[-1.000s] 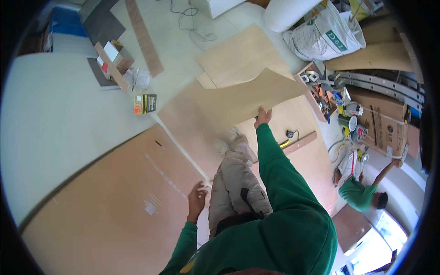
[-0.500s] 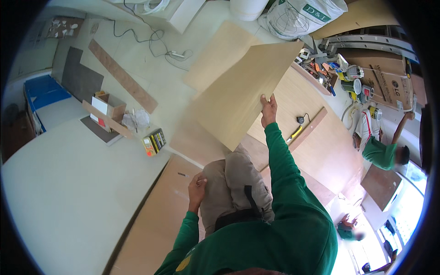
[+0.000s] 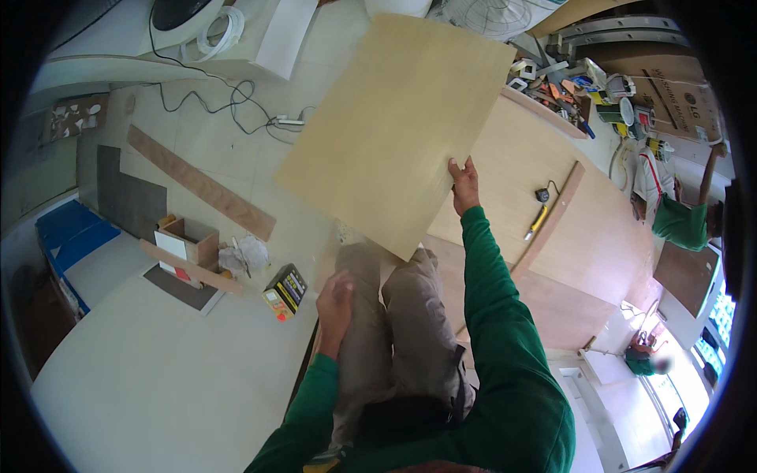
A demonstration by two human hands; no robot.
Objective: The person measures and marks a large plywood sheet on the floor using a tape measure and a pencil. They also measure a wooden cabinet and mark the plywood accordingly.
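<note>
My right hand grips a thin tan plywood sheet by its right-hand edge, thumb on the upper face. The sheet is raised at a tilt beyond my knees, and its near corner hangs between them. Over my left thigh is my left hand, its fingers bent but smeared by motion; whether anything is in them is hidden. To the right of the sheet lies a large wooden panel. On it rest a wood strip, a yellow utility knife and a small black tape measure.
A white worktop fills the left, bearing a small wooden box and a yellow-black carton. A cable trails across the floor. Hand tools fill a tray; paint cans stand beyond it. Two people in green work at the right.
The plywood sheet has swung up and left, showing more of its broad face. My right hand still grips it. My left hand remains near my left leg, and my view has shifted.
</note>
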